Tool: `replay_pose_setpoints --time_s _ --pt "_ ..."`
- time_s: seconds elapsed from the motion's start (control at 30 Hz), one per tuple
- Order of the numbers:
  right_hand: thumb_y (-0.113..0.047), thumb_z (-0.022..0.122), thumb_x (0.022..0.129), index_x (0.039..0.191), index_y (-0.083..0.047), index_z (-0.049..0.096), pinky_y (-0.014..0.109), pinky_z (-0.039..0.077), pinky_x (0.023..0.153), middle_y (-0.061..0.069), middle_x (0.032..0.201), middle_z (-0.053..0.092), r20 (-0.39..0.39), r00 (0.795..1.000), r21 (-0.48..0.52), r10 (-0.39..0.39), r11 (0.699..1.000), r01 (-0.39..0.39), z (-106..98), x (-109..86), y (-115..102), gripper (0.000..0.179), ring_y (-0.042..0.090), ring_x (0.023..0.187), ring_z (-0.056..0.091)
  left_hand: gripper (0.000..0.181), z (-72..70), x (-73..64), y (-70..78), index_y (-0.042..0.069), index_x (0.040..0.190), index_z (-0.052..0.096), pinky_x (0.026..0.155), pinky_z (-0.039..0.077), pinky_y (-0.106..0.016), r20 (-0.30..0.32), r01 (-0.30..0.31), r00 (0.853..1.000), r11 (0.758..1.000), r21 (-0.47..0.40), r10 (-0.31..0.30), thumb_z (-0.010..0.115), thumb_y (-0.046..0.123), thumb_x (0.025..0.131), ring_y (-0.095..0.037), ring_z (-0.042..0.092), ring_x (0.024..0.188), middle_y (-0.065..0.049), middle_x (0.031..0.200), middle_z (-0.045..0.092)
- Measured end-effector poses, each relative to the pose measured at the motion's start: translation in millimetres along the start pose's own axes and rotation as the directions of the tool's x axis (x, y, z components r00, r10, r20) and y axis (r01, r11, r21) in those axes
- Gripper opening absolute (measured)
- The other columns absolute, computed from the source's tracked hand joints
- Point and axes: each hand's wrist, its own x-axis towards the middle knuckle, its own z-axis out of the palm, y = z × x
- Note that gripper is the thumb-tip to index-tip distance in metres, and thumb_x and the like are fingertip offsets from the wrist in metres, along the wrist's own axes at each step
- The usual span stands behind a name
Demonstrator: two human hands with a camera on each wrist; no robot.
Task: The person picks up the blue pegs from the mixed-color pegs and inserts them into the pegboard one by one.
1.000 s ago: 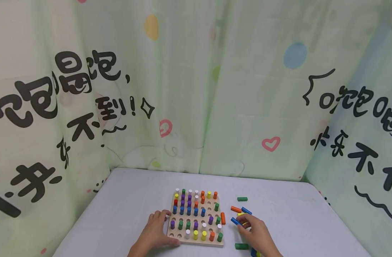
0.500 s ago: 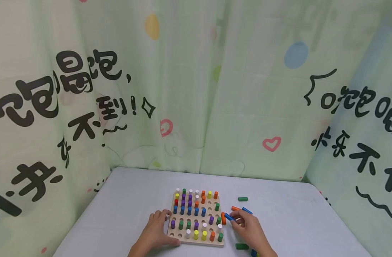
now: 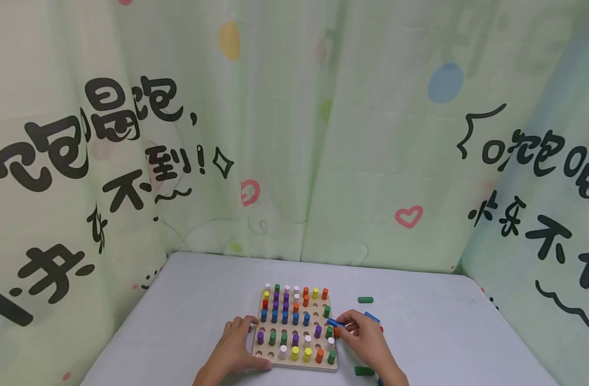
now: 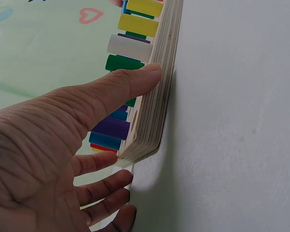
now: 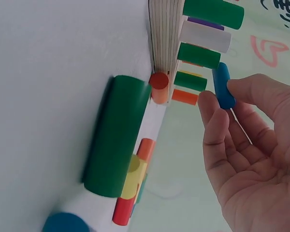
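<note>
Pinching blue peg (image 3: 334,323), right fingers (image 5: 215,130) partly obscuring orange peg (image 3: 336,333), left fingers (image 4: 104,188) relaxed, touching pegboard (image 4: 165,48)

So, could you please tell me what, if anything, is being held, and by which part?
The right hand pinches a blue peg near one end; the left hand braces the pegboard at its near-left corner.
</note>
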Motion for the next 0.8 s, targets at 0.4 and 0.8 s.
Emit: replay_pose_setpoints --time_s 0.4,0.8 --pt "-0.004 0.075 0.091 0.098 -0.008 0.07 0.024 0.056 0.07 -0.001 0.09 0.068 -0.003 1.0 0.044 -0.019 0.999 0.019 10.5 8.7 -8.2 0.009 0.012 0.08 0.062 0.086 -0.7 -0.4 -1.1 0.01 0.124 0.055 0.095 0.049 -0.054 0.003 -0.007 1.0 1.0 -0.003 0.007 0.099 0.045 0.059 -0.03 0.046 0.105 -0.008 0.11 0.054" --pt "-0.003 0.074 0.091 0.099 -0.005 0.072 0.022 0.056 0.069 0.001 0.092 0.069 -0.013 0.998 0.052 -0.059 0.997 0.059 21.3 15.7 -9.2 0.009 0.012 0.077 0.062 0.085 -0.2 -0.2 -1.8 0.011 0.124 0.055 0.094 0.049 -0.053 -0.002 -0.012 1.0 1.0 -0.004 0.012 0.099 0.045 0.059 -0.029 0.046 0.104 -0.007 0.109 0.054"
